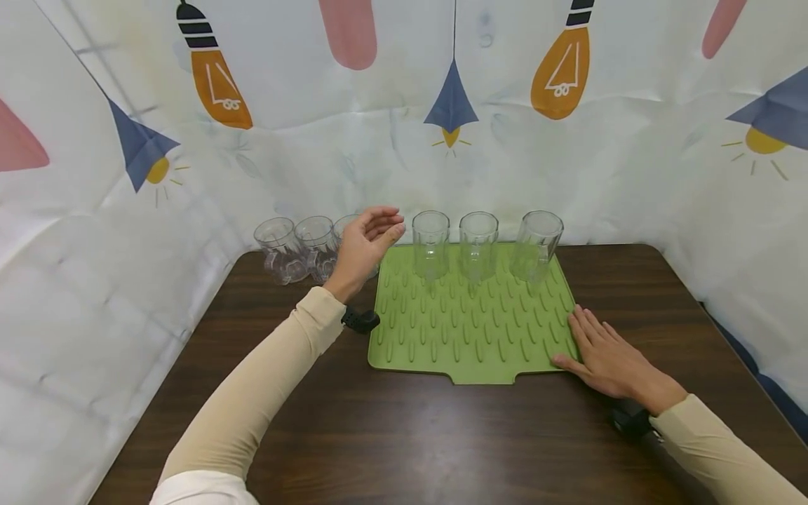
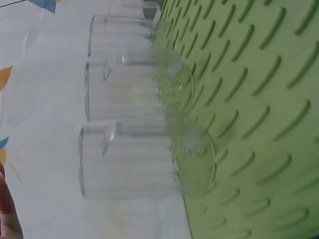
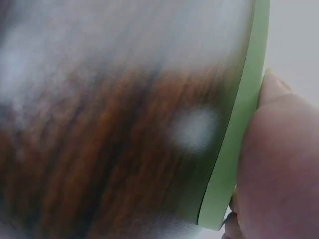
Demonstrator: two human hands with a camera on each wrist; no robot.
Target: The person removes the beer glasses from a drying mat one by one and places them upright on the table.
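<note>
My left hand (image 1: 366,242) hovers over the left back corner of a green drying mat (image 1: 454,308), fingers loosely bent and holding nothing. Behind it, a clear glass mug (image 1: 344,224) is partly hidden. Two more glass mugs stand on the table farther left, a nearer one (image 1: 318,245) and an outer one (image 1: 280,249). Along the mat's back edge stand a left mug (image 1: 431,245), a middle mug (image 1: 478,245) and a right mug (image 1: 535,245); the left wrist view shows these mugs side-on. My right hand (image 1: 606,361) rests with straight fingers on the mat's front right corner.
The mat lies on a dark wood-grain table (image 1: 404,442), its ridged side up and a tab (image 1: 482,376) at the front. A white printed cloth (image 1: 391,168) hangs close behind the mugs and along both sides.
</note>
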